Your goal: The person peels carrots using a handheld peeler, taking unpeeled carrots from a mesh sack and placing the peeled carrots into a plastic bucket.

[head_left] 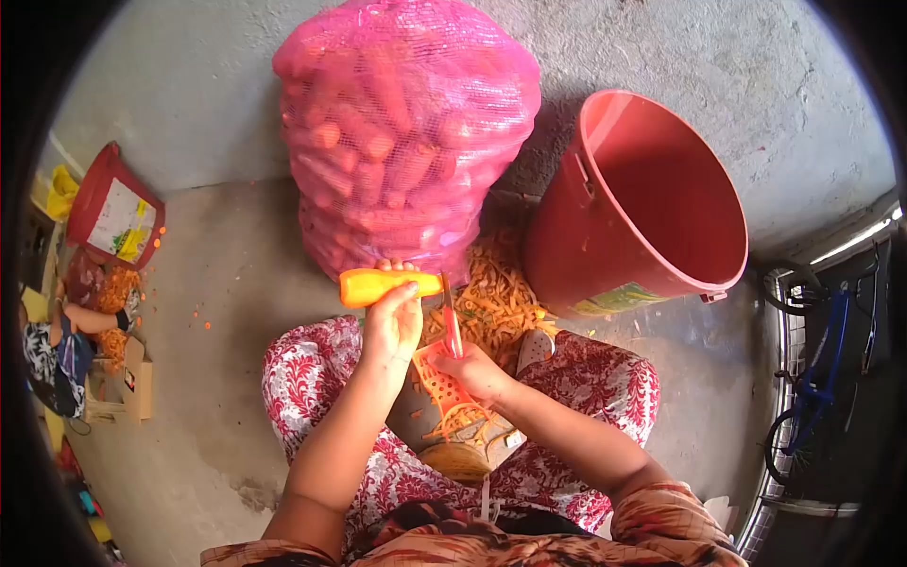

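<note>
My left hand (pixel 392 317) is closed round a peeled orange carrot (pixel 370 287), held level in front of the pink mesh sack (pixel 397 142) full of carrots. In my right hand (pixel 472 371) is a knife (pixel 452 326) with a reddish handle, its blade upright against the carrot's right end. Just below the blade and beside my right hand, an orange perforated basket (pixel 439 383) sits between my legs. Orange peelings (pixel 496 293) lie heaped on the floor beyond my hands.
A large red bucket (pixel 642 208) stands at the right of the sack. Far left are another red bucket (pixel 113 213), a seated person (pixel 61 354), more peelings and a cardboard box (pixel 135 383). A blue bicycle (pixel 820 378) is at the far right.
</note>
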Demonstrator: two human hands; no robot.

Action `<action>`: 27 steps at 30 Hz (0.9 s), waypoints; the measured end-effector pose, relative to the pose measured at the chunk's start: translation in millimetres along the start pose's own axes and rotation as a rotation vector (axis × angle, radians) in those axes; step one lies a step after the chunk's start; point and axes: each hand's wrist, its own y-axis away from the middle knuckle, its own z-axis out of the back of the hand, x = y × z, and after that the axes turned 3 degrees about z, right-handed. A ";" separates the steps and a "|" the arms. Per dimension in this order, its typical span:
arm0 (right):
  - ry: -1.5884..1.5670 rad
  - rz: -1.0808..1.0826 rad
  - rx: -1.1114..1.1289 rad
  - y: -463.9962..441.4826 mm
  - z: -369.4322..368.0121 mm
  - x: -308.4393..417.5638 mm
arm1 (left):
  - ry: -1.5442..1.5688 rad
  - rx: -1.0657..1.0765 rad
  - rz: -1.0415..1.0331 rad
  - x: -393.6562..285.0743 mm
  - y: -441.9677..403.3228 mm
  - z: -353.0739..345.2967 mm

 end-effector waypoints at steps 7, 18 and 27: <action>0.000 0.002 -0.119 -7.6 -2.5 -21.3 | 0.043 -0.061 0.049 1.9 4.4 0.6; -0.033 -0.288 -0.240 -37.4 27.9 -100.6 | 0.092 -0.020 0.201 2.0 7.5 -12.4; 0.671 0.547 -0.501 -19.0 59.5 53.8 | -1.559 0.025 0.138 -4.3 2.3 11.3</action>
